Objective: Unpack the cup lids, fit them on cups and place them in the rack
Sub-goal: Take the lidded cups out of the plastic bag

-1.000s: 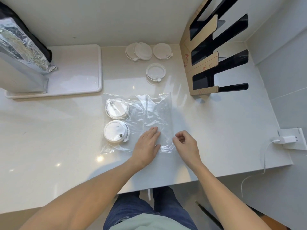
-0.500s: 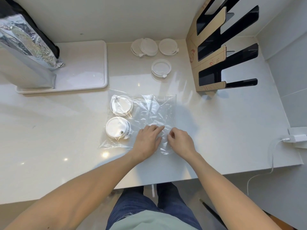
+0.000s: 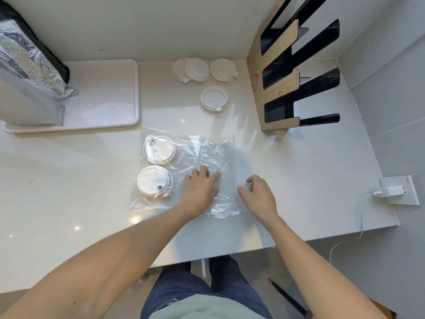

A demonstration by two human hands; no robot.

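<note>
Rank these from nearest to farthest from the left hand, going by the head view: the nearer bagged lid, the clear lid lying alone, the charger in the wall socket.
1. Nearer bagged lid: just left of the left hand, inside the plastic bag.
2. Clear lid lying alone: farther back on the counter, beside the rack.
3. Charger: far right, at the counter's edge.

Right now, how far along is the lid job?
Early. Done: four lids lie loose on the counter near the rack. In hand: the left hand presses flat on the plastic bag, which holds two more lids; the right hand is at the bag's edge, fingers curled. Left: emptying the bag, fitting lids on cups (none visible) and loading the rack, whose slots are empty.
</note>
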